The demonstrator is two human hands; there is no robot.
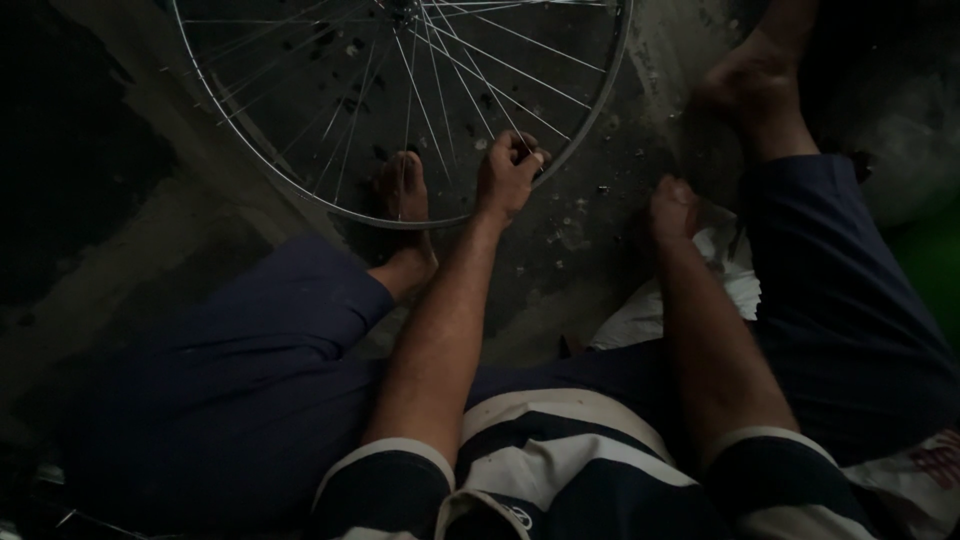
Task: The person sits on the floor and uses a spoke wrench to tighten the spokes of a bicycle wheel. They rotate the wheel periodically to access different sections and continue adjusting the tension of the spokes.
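- The left hand point(510, 172) reaches forward with the arm nearly straight, its grip pinched narrow around a thin spoke point(478, 85) of the bicycle wheel point(600, 95), close to the rim.
- The wheel lies flat on the concrete floor point(200, 190); its rim curves just below and to the right of that grip, and the spokes fan away above it.
- A bare foot point(402, 195) rests just left of the left grip, under the rim.
- The right hand point(672, 208) hangs low over a white cloth point(640, 310), fingers curled in; whether its grip holds anything cannot be told in the dim light.
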